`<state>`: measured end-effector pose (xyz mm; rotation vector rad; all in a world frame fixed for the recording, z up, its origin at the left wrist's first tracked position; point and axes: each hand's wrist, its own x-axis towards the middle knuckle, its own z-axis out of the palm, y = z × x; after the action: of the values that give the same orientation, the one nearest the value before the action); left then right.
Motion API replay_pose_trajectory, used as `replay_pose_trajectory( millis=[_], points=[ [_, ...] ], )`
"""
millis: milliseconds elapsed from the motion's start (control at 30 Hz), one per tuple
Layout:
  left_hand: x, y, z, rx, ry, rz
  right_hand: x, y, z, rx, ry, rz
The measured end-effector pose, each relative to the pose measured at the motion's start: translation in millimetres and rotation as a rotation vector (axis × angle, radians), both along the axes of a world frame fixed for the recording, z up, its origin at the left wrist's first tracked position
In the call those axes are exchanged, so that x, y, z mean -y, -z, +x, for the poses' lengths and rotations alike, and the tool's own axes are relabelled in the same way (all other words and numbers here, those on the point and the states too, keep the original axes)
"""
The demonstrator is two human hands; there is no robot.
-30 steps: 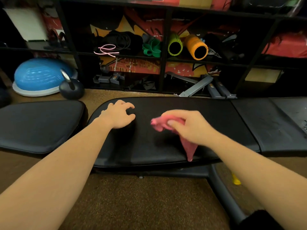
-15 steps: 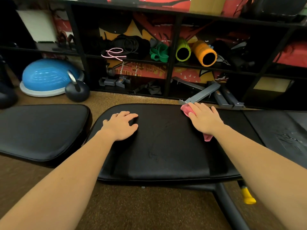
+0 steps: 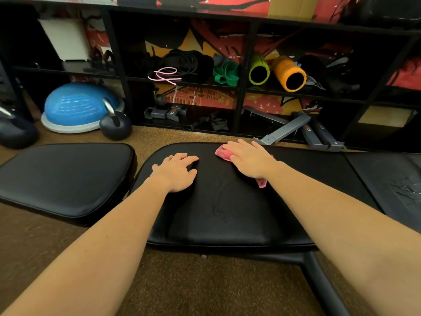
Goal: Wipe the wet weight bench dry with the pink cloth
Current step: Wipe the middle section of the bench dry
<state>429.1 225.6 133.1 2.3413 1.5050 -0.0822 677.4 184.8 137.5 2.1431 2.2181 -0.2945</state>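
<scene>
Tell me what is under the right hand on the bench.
The pink cloth lies under the right hand, pressed flat on the black bench pad. Only its edges show, past the fingertips and near the wrist; the middle of the cloth and the pad beneath are covered.

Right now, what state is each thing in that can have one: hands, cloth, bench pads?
left hand: flat, palm down on the centre pad, holding nothing
right hand: fingers straight, pressing the cloth onto the pad
pink cloth: bunched under the right hand, near the pad's far edge
centre pad: faint streaks near the middle
right pad: wet marks showing
left pad: untouched, no wetness visible
</scene>
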Motion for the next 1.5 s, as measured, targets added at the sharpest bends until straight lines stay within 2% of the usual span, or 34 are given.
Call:
replay_pose_trajectory(
  millis=[500, 700, 867, 1033, 1133, 1300, 1367, 1500],
  points=[
    [-0.4, 3.6, -7.3, 0.011, 0.028, 0.015, 61.2, 2.1, -48.1, -0.125, -0.239, -0.015],
    [-3.7, 4.8, -13.1, 0.118, 0.019, -0.022, 94.2, -1.0, -67.4, -0.128, -0.340, -0.031],
    [5.5, 6.6, -17.9, 0.111, 0.004, -0.004, 122.6, -3.3, -82.1, -0.178, -0.425, -0.032],
    [7.9, 5.7, -22.7, 0.126, 0.025, -0.026, 145.7, -11.0, -83.4, -0.368, -0.471, -0.073],
    [8.9, 3.3, -25.4, 0.141, 0.030, -0.025, 159.2, -19.7, -79.1, -0.447, -0.426, -0.081],
    [7.0, 5.5, -30.4, 0.139, 0.019, -0.032, 161.7, -57.7, -60.4, -0.740, -0.237, 0.136],
    [8.0, 6.5, -29.8, 0.136, 0.007, -0.048, 141.9, -75.3, -34.6, -0.657, -0.113, 0.231],
    [6.2, 9.1, -27.3, 0.123, 0.013, -0.043, 108.5, -111.3, 27.3, -0.251, -0.009, 0.399]
  ],
)
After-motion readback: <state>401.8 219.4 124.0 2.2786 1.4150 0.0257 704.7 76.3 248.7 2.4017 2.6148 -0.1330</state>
